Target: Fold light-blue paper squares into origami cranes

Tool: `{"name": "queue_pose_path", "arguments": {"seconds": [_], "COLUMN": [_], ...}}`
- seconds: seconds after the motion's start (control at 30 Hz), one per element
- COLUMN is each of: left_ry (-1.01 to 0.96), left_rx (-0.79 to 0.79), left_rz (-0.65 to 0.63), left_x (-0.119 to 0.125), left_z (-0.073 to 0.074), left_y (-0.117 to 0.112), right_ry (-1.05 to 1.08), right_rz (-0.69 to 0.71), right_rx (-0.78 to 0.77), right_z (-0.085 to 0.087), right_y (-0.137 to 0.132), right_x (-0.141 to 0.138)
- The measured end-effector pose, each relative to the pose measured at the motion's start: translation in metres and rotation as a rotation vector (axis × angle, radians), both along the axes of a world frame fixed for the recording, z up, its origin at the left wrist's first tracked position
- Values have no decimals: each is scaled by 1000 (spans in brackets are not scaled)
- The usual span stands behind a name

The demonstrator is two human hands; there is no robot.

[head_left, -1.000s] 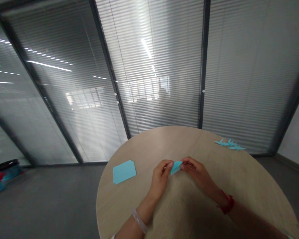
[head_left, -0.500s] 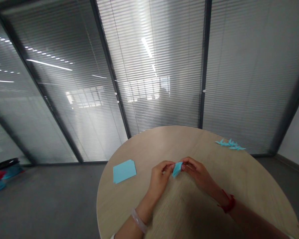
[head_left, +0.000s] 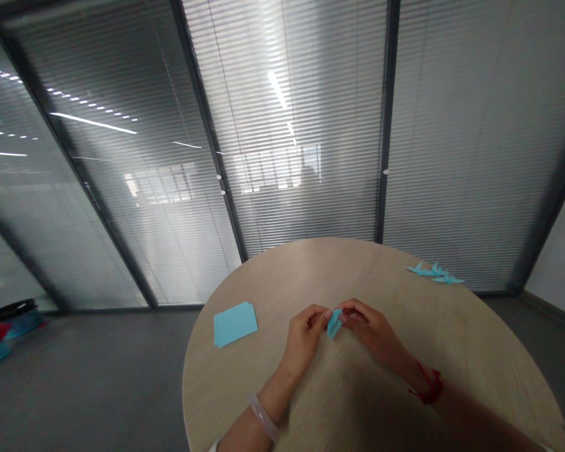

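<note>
A small folded piece of light-blue paper [head_left: 334, 324] is held between my two hands, just above the round wooden table. My left hand [head_left: 306, 333] pinches its left edge between thumb and fingers. On the other side, the fingertips of my right hand [head_left: 370, 323] grip the paper's right edge. The paper is narrow and creased, with its lower part pointing toward me. My fingers cover its upper edges, so the exact folds cannot be made out.
A stack of light-blue paper sheets [head_left: 235, 324] lies on the left of the round table [head_left: 320, 263]. Several folded blue paper pieces [head_left: 435, 272] sit near its far right edge. Glass panels with blinds [head_left: 306, 207] stand behind. Bins [head_left: 9, 326] are on the floor at left.
The folded paper has turned and looks narrower. My hands have come slightly closer together, the left shifting a little to the right. The sheets and folded pieces on the table have not moved.
</note>
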State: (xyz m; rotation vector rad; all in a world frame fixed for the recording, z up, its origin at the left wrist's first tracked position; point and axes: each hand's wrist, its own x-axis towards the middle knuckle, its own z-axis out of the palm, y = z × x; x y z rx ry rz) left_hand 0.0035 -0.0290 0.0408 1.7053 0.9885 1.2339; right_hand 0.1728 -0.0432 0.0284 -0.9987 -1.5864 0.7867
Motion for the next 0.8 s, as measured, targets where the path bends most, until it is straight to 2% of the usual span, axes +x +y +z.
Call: {"name": "queue_pose_path", "arguments": {"seconds": [0.23,0.43,0.5,0.6,0.8], "left_ry": [-2,-44,-24,12,126], "left_rx": [-23,-79,-86,-72,27], "left_rz": [39,-103,-113,-101,-74], "left_x": [0,3,4,5,3], "left_z": [-2,-3,-3,-5,-7], "left_y": [0,-4,-4,-4,-2], "right_ry": [10,11,16,13,-16], "right_rz": [21,-58,-82,-91,-12], "right_rx": [-58,-41,-57,-81,-101], "right_z": [3,3,3,3,1], "right_y": [-4,-2,-1,-1,3], "right_x": [-3,-2,-2,-2,2]}}
